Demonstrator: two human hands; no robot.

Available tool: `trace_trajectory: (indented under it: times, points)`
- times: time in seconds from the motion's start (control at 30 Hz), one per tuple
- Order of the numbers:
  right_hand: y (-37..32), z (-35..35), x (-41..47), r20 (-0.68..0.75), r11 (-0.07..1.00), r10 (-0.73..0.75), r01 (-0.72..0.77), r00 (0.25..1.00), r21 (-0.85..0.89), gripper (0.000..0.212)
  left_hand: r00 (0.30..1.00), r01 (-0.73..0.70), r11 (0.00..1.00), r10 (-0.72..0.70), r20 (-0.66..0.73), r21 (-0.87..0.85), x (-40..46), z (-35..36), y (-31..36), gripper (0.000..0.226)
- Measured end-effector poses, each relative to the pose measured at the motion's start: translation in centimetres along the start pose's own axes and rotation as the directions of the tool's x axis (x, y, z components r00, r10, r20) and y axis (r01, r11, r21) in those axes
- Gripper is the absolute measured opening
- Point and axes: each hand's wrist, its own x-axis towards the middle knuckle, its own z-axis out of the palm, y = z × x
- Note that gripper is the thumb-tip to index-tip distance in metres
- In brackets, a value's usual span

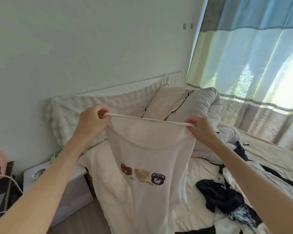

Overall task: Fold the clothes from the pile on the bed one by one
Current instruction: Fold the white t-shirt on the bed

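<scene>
the person holds a white shirt (147, 174) up in the air over the bed (269, 157). the left hand (91, 120) pinches one top corner with curled fingers, and the right hand (200, 130) pinches the other top corner the same way. the top edge is pulled tight between them and the rest hangs down. three little bear faces (142, 174) sit in a row on the front. a pile of dark clothes (227, 196) lies on the bed to the right, under the right arm. a pillow (167, 102) and a bunched grey blanket (208, 105) lie by the wall, near the striped curtain (252, 56). a small white table (46, 188) stands left of the bed.
</scene>
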Motion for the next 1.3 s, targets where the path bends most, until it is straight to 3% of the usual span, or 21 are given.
trace_trajectory:
  times: [0.07, 0.17, 0.33, 0.4, 0.47, 0.5, 0.57, 0.6, 0.67, 0.77, 0.87, 0.9, 0.93, 1.0, 1.03, 1.13, 1.3]
  points:
    - [0.2, -0.8, 0.1, 0.045, 0.998, -0.022, 0.019, 0.999, 0.065, 0.029, 0.976, 0.197, 0.951, -0.167, 0.143, -0.237, 0.1, 0.2, -0.7, 0.019]
    - [-0.3, -1.5, -0.2, 0.154, 0.986, -0.079, 0.054, 0.985, 0.161, 0.034, 0.921, 0.368, 0.848, -0.274, 0.278, -0.382, -0.2, 1.0, -1.7, 0.017]
    - [-1.8, -3.2, -0.2, 0.293, 0.924, -0.121, 0.0, 0.948, 0.382, 0.009, 0.927, 0.375, 0.659, -0.288, 0.242, -0.652, 0.2, 0.5, -1.3, 0.022]
    - [-2.4, -3.8, 0.1, 0.265, 0.886, -0.121, -0.016, 0.956, 0.463, 0.014, 0.935, 0.347, 0.622, -0.285, 0.211, -0.702, 0.6, 0.1, -0.8, 0.025]
    - [-3.2, -4.4, 0.5, 0.199, 0.875, -0.157, 0.043, 0.967, 0.481, 0.016, 0.957, 0.278, 0.661, -0.255, 0.141, -0.697, 1.1, -0.4, -0.3, 0.026]
    - [-3.6, -4.8, 0.7, 0.17, 0.883, -0.193, 0.096, 0.966, 0.46, 0.019, 0.973, 0.212, 0.734, -0.217, 0.072, -0.645, 1.4, -0.7, 0.0, 0.026]
    - [-3.6, -5.2, 1.1, 0.138, 0.911, -0.255, 0.19, 0.957, 0.367, 0.031, 0.997, 0.022, 0.922, -0.05, -0.062, -0.386, 1.7, -1.4, -0.2, 0.021]
    - [-3.5, -5.3, 1.2, 0.14, 0.929, -0.26, 0.208, 0.955, 0.307, 0.033, 0.997, -0.048, 0.965, 0.032, -0.066, -0.258, 1.8, -1.6, -0.3, 0.015]
    - [-2.9, -4.8, 1.3, 0.168, 0.955, -0.238, 0.199, 0.957, 0.218, 0.03, 1.0, -0.018, 0.972, 0.02, 0.008, -0.236, 1.6, -1.3, -0.6, 0.011]
    - [-2.6, -4.4, 0.7, 0.198, 0.958, -0.228, 0.183, 0.953, 0.221, 0.021, 0.975, 0.221, 0.81, -0.169, 0.145, -0.544, 0.5, 0.0, -0.8, 0.023]
    - [-2.8, -5.0, 0.5, 0.067, 0.915, -0.26, 0.224, 0.963, 0.337, 0.019, 0.945, 0.323, 0.594, -0.246, 0.216, -0.737, 0.4, 0.1, -0.2, 0.026]
    - [-2.9, -5.1, 0.6, 0.028, 0.909, -0.259, 0.234, 0.965, 0.346, 0.021, 0.953, 0.298, 0.612, -0.231, 0.195, -0.733, 0.5, 0.1, 0.0, 0.024]
    - [-2.8, -5.2, 0.8, 0.027, 0.918, -0.255, 0.234, 0.966, 0.321, 0.024, 0.965, 0.263, 0.699, -0.198, 0.173, -0.665, 0.6, 0.0, -0.1, 0.021]
    - [-2.2, -4.7, 1.0, 0.112, 0.956, -0.217, 0.188, 0.97, 0.225, 0.03, 0.983, 0.087, 0.941, -0.029, 0.179, -0.327, 0.6, 0.3, -1.2, 0.016]
    - [-1.6, -4.5, 1.0, 0.158, 0.969, -0.19, 0.159, 0.969, 0.191, 0.031, 0.975, 0.017, 0.98, 0.028, 0.22, -0.2, 0.5, 0.5, -1.9, 0.018]
    - [-0.8, -4.5, 1.1, 0.208, 0.983, -0.148, 0.121, 0.967, 0.138, 0.031, 0.953, -0.053, 0.992, 0.084, 0.29, -0.111, 0.3, 0.4, -3.1, 0.022]
    - [-2.6, -5.4, 1.3, 0.184, 0.976, -0.204, 0.186, 0.962, 0.109, 0.03, 0.961, -0.157, 0.987, 0.162, 0.223, -0.04, 1.1, -1.5, -2.0, 0.016]
